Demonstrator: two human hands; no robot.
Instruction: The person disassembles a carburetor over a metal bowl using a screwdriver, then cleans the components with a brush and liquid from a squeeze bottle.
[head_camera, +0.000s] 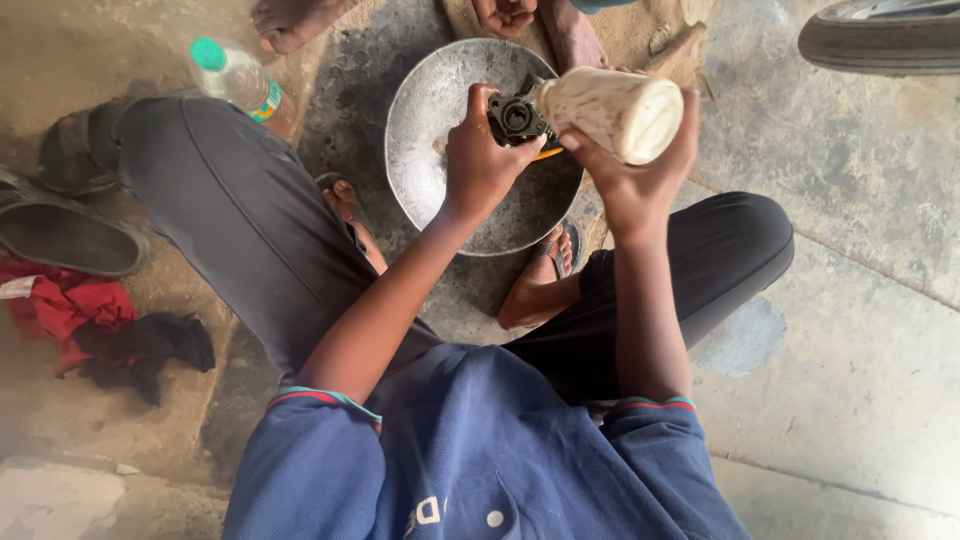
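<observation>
My left hand (478, 160) grips a small black metal engine part (517, 119) over a round metal bowl (430, 110) on the floor. My right hand (635, 175) holds a dirty white plastic bottle (612, 108) tilted on its side, its neck pointing at the black part. A bit of orange shows just under the part, above the bowl. I squat with both knees spread, in dark trousers and a blue shirt.
Another person's bare feet (290, 20) and hand (503, 14) are at the top beyond the bowl. A clear bottle with a green cap (235, 75) lies top left. A sandal (70, 235), red and black rags (100, 325) lie left. A tyre (885, 38) is at top right.
</observation>
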